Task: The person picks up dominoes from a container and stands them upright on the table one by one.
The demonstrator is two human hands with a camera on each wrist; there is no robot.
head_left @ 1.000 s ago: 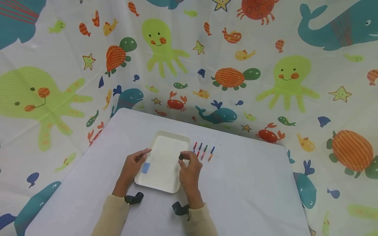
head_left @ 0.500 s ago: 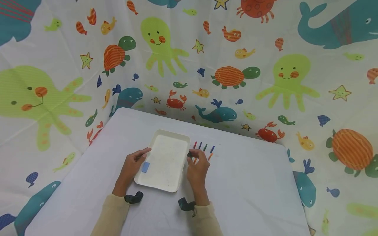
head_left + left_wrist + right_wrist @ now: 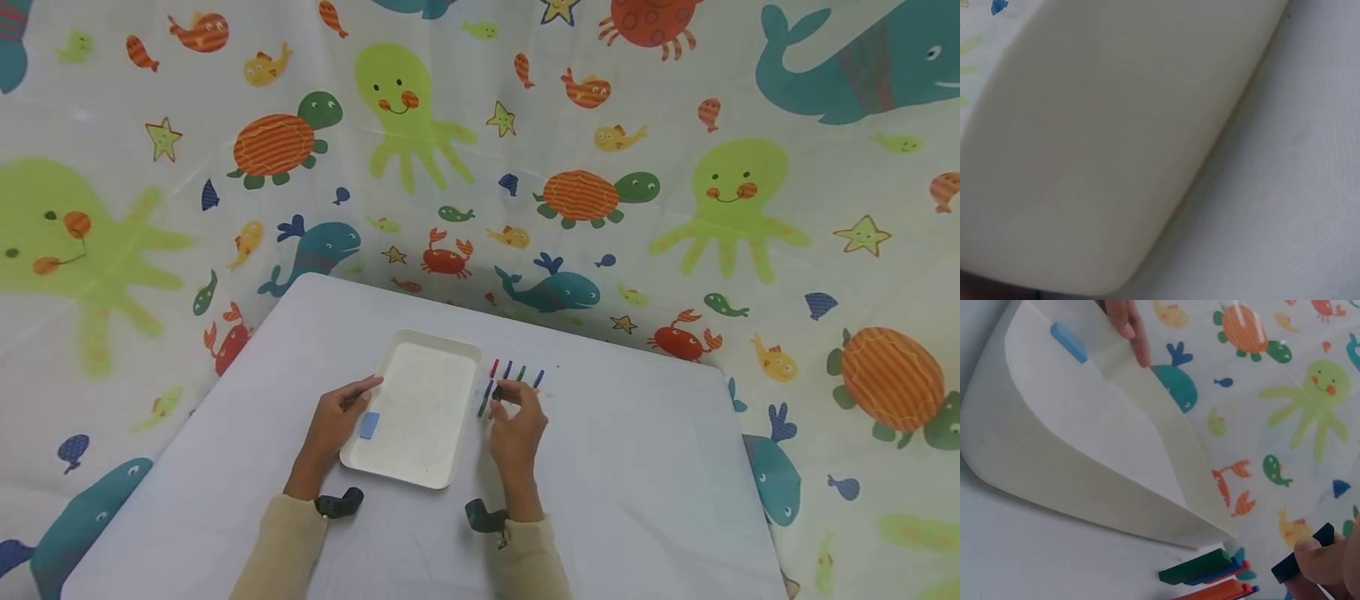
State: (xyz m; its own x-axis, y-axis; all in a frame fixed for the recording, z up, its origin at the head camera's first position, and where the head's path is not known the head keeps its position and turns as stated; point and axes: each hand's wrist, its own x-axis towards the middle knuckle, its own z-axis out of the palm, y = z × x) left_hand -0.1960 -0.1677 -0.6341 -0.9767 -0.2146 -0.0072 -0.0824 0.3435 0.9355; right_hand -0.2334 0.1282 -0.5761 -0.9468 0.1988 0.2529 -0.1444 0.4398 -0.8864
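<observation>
My right hand pinches a short, dark, square-sided colour stick between thumb and fingers. It is just right of the white tray, above several coloured sticks. Among these, a green stick and an orange stick show in the right wrist view. My left hand rests its fingertips on the tray's left rim, fingers fairly straight. Inside the tray near that hand lies a light blue block. The left wrist view shows mostly the tray's pale outer wall; the left hand is almost wholly out of it.
A white cloth covers the table. Red, green and blue sticks lie beyond my right hand, which partly hides the group. Behind the table hangs a curtain printed with sea animals.
My right hand has moved rightwards from over the tray's right rim to the coloured sticks, still pinching the dark stick. The left hand and the tray have stayed in place.
</observation>
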